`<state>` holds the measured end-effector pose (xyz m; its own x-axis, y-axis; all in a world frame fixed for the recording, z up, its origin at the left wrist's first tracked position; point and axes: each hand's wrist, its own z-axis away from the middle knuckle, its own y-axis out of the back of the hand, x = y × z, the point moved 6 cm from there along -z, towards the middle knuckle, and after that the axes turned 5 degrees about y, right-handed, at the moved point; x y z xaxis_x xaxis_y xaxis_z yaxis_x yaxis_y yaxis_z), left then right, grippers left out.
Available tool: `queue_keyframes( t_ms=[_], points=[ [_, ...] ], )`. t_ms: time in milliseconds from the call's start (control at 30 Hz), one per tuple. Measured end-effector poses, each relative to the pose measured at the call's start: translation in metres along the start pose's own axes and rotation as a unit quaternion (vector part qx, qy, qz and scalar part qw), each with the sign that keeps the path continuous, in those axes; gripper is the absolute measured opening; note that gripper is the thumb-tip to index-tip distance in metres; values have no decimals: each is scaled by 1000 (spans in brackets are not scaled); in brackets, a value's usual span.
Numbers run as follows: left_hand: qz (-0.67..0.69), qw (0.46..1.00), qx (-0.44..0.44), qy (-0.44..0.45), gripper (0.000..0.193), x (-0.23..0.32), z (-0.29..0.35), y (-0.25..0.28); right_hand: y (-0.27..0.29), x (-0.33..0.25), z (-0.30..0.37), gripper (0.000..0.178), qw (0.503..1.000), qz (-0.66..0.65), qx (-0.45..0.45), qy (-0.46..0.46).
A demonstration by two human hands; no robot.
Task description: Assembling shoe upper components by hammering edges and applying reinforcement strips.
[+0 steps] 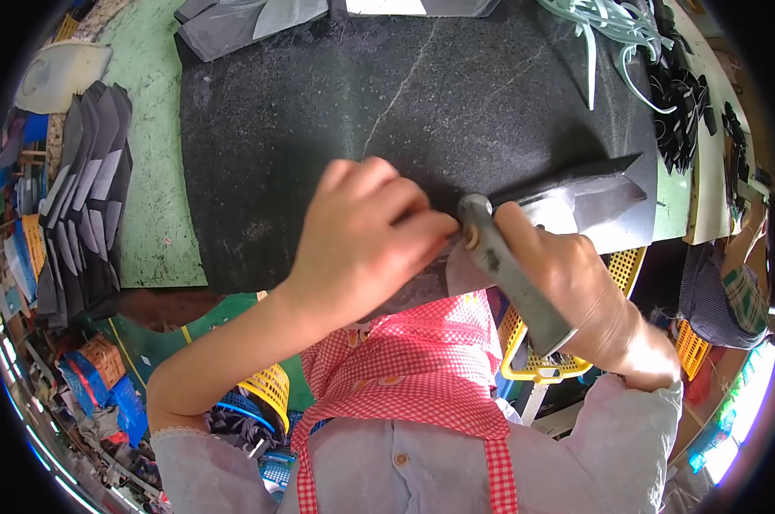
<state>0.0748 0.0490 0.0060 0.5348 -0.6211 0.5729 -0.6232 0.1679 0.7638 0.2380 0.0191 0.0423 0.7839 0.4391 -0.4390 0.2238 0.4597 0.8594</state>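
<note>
My right hand (567,270) is closed around a grey metal hammer (511,278), its round face up by my left fingertips and its flared end slanting toward me. With fingers curled and pinched, my left hand (370,244) presses at the near edge of a black board (302,128). Under those fingers a dark flat piece (417,291) of sheet material bends over the board's edge; the pinch itself is mostly hidden. Dark, pointed flat pieces (606,193) with a pale, shiny patch lie just beyond my right hand.
Overlapping grey and black cut pieces (83,197) lie on the green tabletop (160,188) at left. More cut pieces (289,15) rest along the far edge. Pale green strips (614,30) are heaped at far right. Yellow baskets (546,373) stand below the table edge.
</note>
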Motion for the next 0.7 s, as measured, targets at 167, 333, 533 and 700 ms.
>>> queue_keyframes(
  t_ms=[167,333,533,700],
  points=[
    [-64,994,17,-81,24,-5,16,7,20,8,-10,22,988,-145,12,-44],
    [51,997,-51,26,20,-29,8,12,-3,-1,-5,23,978,-202,-27,-36],
    [-43,994,-15,-100,24,-14,15,20,-5,-13,-12,23,974,-215,-40,-60],
    [-79,990,-12,-120,30,-23,27,30,7,-10,-28,36,989,-143,17,-24]
  ],
)
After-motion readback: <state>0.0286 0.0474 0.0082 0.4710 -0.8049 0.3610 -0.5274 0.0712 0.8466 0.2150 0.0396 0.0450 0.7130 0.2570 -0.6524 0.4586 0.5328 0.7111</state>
